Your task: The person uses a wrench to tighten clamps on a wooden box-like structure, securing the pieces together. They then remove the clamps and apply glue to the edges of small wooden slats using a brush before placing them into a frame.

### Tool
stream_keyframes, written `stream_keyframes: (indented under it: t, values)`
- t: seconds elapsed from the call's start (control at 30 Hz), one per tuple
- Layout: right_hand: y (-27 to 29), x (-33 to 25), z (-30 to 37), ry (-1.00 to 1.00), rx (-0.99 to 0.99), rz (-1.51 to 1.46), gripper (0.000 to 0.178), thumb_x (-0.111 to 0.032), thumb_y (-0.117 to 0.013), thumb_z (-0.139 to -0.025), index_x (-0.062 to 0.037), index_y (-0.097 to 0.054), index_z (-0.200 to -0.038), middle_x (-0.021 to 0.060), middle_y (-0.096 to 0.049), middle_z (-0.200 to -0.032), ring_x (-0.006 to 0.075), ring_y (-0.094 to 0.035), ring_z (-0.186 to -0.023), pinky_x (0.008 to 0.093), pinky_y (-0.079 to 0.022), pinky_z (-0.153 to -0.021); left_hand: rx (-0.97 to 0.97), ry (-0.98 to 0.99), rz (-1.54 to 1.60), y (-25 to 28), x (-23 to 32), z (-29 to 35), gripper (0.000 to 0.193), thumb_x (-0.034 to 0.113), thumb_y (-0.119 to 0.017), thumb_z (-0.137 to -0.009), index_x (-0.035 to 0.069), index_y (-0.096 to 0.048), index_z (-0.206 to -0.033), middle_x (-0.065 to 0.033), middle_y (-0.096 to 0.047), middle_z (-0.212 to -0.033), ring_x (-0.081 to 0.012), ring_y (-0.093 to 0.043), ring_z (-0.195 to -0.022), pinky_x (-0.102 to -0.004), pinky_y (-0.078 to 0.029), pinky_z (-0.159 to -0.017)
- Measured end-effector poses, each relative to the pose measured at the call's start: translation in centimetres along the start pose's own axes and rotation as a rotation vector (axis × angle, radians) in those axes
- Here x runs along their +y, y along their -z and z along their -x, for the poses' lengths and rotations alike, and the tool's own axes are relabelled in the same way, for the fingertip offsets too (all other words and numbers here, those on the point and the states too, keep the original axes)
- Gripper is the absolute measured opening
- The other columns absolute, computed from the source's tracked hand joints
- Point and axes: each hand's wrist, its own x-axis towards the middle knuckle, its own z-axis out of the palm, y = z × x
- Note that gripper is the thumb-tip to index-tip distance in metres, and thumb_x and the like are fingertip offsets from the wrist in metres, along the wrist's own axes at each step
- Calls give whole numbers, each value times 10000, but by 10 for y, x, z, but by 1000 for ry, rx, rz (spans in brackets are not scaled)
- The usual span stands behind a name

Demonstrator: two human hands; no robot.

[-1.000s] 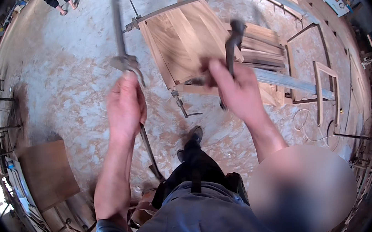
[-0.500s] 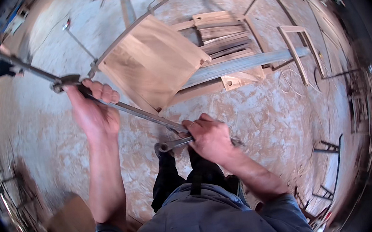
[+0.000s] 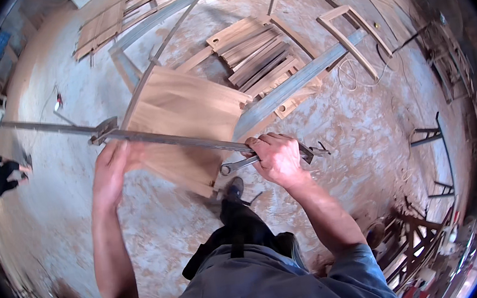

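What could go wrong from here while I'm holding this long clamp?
The clamp crosses in front of the wooden panel, so a swing might scratch it. The right grip holds both clamp and wrench, so the wrench could slip out. If dropped, it might hit the shoe, which shows just below it in view.

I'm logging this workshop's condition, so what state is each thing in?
Bar clamp: raised off the floor, stretched between the hands.
Wrench: held, ring end exposed.
Right hand: closed around clamp and wrench.
Left hand: at the clamp; blurred, closure unclear.
Wooden panel: partly hidden behind the clamp.
Wooden slats: piled together.
Wooden frame: joined, open in the middle.
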Motion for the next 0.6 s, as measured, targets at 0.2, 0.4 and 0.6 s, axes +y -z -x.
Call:
stream_keyframes:
  t: [0.2, 0.4, 0.6]
  values:
    - [-40, 14, -44, -34, -33, 17, 178, -215, -661, -720, -114, -633, -864, 33, -575, -675, 224, -618, -672, 369, -493, -592, 641, -1025, -1361, 73, 16, -71, 448, 109, -753, -762, 23, -571, -1162, -132, -621, -1080, -307, -618, -898, -415, -476, -842]
    - [-73, 33, -74, -37, -82, 15, 110, -190, -605, -750, -111, -617, -825, 39, -572, -657, 226, -624, -668, 371, -497, -613, -249, -866, -1362, 84, 25, -160, 494, 106, -785, -676, 67, -611, -1136, -137, -661, -975, -345, -629, -914, -440, -477, -858]
    - [-121, 53, -107, -209, -202, 68, 107, -202, -589, -774, -111, -643, -792, 72, -648, -730, 264, -655, -759, 391, -513, -645, -490, -634, -1207, 82, -10, -253, 396, 105, -775, -706, 68, -643, -1077, -147, -684, -888, -332, -660, -792, -386, -517, -694]
